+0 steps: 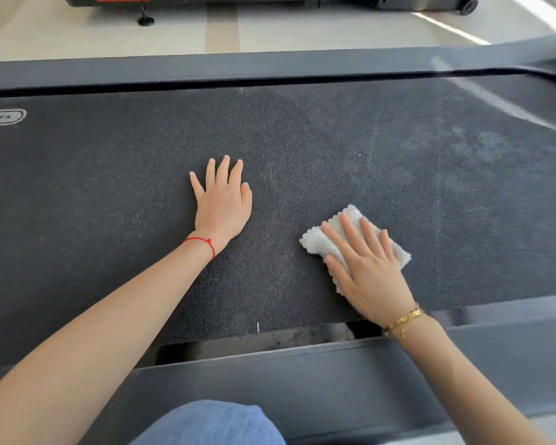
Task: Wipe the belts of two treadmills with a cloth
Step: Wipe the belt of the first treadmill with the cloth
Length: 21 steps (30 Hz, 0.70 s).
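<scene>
Pressing flat, straight-fingered right hand (366, 268) covers white fluffy folded cloth (328, 239) on dark textured treadmill belt (109, 175), near edge, right of centre; cloth middle hidden. Left hand (222, 200) flat, spread, holding nothing. Second treadmill (270, 0) far, cut off.

Head view, downward (close) over belt (109, 175).

We rest our left hand (222, 200) flat on the belt (109, 175); to its right, our right hand (368, 268) lies on the cloth (315, 240). Beyond the belt's far edge stands another treadmill (270, 0).
</scene>
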Tool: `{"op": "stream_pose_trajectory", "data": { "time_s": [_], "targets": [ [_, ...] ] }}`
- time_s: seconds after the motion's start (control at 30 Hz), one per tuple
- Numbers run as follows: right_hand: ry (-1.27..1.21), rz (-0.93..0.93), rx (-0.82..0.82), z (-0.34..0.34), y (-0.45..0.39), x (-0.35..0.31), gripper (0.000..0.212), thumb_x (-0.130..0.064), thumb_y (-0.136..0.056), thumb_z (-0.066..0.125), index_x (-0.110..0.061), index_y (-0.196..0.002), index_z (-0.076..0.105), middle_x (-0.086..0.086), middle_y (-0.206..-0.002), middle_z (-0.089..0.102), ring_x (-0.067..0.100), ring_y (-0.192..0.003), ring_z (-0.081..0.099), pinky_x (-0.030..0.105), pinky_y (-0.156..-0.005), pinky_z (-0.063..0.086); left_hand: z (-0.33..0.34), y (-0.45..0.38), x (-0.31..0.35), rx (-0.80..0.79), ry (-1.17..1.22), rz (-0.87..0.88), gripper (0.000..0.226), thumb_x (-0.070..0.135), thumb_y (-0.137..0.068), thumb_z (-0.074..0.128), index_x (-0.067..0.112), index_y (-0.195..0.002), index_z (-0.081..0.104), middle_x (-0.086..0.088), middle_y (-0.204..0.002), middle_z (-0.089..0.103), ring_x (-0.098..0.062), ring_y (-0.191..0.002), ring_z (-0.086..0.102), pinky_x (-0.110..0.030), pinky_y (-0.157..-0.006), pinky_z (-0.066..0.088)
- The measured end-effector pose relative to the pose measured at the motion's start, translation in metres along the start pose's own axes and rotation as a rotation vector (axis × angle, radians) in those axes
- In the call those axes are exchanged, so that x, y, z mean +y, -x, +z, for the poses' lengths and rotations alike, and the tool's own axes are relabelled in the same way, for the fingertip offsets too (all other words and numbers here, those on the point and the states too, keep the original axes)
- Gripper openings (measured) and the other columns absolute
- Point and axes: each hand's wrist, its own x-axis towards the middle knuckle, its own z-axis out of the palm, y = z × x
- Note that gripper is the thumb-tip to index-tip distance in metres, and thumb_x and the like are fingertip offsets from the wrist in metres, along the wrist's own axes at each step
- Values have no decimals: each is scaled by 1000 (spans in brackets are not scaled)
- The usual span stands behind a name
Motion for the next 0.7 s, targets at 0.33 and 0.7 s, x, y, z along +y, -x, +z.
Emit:
{"op": "stream_pose_trajectory", "data": {
  "time_s": [0.33, 0.7],
  "targets": [
    [-24, -121, -41, 1, 20, 12, 56, -59, -96, 13, -47, -150, 4, -20, -160, -6, 13, -149, -12, 38, -121, -7, -4, 4, 1, -65, -25, 46, 56, 35, -104, 28, 18, -157, 19, -7, -165, 14, -30, -152, 5, -62, -119, 2],
    [15, -180, -9, -8, -40, 47, 55, -55, -97, 10, -45, -151, 7, -12, -162, -2, 19, -149, -10, 44, -120, -9, 6, -12, 46, -68, 0, 12, 57, 36, -105, 27, 18, -157, 16, -8, -165, 10, -29, -153, 2, -65, -118, 0]
  ]
}}
